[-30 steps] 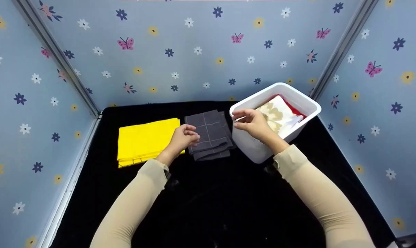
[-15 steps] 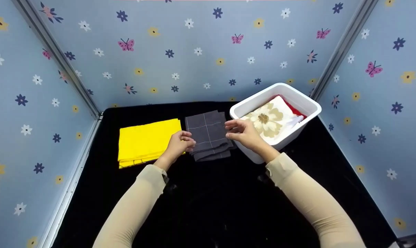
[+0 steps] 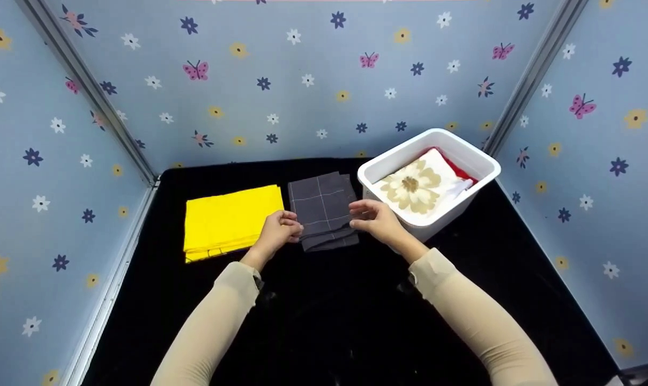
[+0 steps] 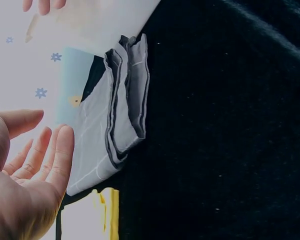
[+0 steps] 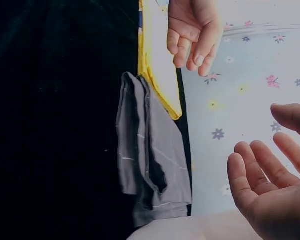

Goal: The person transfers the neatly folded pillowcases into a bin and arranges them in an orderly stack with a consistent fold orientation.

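A folded dark grey cloth point(image 3: 324, 203) with thin pale lines lies mid-table, its layered folds toward the person. At its left side hovers my left hand point(image 3: 278, 231), fingers loosely bent and holding nothing; it overlaps the corner of a folded yellow cloth point(image 3: 227, 220). My right hand point(image 3: 376, 221) is at the grey cloth's right side, in front of the white bin, also with nothing in it. In the left wrist view the left palm point(image 4: 30, 200) faces the grey cloth point(image 4: 110, 110) with thumb and fingers apart. The right wrist view shows the right hand point(image 5: 275, 185) likewise spread.
The white plastic bin point(image 3: 436, 136) stands at the right with a white flower-print cloth point(image 3: 412, 185) and a red cloth point(image 3: 452, 165) inside. Black fabric point(image 3: 324, 311) covers the table. Blue flower-patterned panels point(image 3: 302, 107) stand behind and on both sides.
My right hand has moved left and down from over the bin's rim to the grey cloth's right side. My left hand has shifted slightly left and down. The cloths have stayed put.
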A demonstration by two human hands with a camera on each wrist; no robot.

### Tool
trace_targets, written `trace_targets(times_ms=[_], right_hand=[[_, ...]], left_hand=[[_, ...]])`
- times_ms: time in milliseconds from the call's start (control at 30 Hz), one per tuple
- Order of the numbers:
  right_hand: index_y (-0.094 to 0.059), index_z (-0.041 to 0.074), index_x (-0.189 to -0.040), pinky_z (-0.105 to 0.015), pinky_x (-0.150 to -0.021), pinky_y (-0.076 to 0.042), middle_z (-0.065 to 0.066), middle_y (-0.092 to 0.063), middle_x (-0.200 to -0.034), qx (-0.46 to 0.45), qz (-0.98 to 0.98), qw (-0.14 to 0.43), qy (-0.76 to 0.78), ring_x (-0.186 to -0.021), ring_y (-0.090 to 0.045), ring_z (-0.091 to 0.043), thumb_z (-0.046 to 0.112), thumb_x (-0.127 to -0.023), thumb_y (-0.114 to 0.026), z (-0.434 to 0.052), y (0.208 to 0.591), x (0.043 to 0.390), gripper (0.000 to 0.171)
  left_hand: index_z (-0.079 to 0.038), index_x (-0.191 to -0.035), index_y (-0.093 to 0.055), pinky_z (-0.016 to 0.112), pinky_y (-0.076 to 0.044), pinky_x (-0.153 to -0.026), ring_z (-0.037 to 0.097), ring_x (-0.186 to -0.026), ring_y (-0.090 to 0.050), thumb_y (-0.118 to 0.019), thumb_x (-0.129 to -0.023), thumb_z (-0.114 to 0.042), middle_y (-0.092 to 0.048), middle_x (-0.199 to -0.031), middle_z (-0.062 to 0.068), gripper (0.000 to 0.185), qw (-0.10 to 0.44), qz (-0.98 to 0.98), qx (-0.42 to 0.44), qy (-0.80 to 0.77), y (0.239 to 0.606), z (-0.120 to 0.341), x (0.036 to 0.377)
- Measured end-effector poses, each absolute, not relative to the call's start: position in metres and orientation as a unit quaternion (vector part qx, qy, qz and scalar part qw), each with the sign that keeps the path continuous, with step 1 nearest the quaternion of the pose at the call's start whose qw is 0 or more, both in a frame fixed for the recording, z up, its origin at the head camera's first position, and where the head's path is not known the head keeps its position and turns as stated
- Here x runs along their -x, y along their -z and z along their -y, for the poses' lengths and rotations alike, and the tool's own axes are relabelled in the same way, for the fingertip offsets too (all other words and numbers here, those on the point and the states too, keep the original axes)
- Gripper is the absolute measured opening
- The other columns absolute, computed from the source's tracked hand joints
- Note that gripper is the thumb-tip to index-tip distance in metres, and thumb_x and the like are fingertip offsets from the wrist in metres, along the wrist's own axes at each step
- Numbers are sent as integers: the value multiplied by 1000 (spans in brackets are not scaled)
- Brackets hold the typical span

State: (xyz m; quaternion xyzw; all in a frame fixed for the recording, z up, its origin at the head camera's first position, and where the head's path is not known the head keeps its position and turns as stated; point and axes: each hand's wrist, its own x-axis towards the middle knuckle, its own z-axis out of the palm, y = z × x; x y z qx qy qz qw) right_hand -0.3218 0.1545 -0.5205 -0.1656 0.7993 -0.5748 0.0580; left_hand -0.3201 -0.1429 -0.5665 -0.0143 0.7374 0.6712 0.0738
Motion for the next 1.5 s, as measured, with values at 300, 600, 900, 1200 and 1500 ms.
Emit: trace_targets(times_ms=[300, 600, 900, 1200, 1500], right_hand=[[-69, -10, -132, -18, -88, -57, -31, -74, -126, 151, -802, 52, 576, -106, -74, -24, -4, -91, -79, -157, 543, 321, 43], [-68, -13, -132, -16, -84, -56, -37, -70, -126, 136, -797, 58, 585, -94, -70, -9, -4, -90, -79, -157, 566, 320, 45], [-64, -15, -136, -26, -92, -58, -37, -67, -133, 124, -807, 57, 574, -114, -72, -45, -3, -90, -79, -157, 586, 319, 51], [-63, -6, -145, -56, -114, -54, -26, -65, -147, 93, -830, 56, 547, -132, -64, -48, 0, -89, -81, -154, 597, 319, 59], [-62, -4, -146, -57, -121, -47, -27, -61, -150, 95, -853, 26, 512, -139, -57, -49, 1, -85, -85, -148, 603, 318, 66]], left_hand=[[14, -134, -55, 31, -67, -74, 21, -86, -75, -69, -97, 2, -71, -100, 10, 41, 73, -734, 23, -675, 578, 142, 317], [17, -138, -52, 26, -65, -71, 18, -84, -75, -68, -98, 2, -72, -100, 9, 45, 77, -731, 23, -677, 588, 141, 316], [12, -137, -57, 35, -68, -79, 29, -92, -76, -69, -99, 3, -71, -108, 16, 41, 79, -741, 50, -665, 599, 140, 318], [10, -132, -59, 36, -68, -80, 19, -91, -71, -72, -97, 3, -64, -120, 22, 38, 62, -759, 61, -646, 607, 140, 320], [12, -139, -58, 37, -67, -89, 39, -127, -63, -74, -96, 0, -59, -144, 33, 47, 46, -793, 64, -604, 611, 138, 320]])
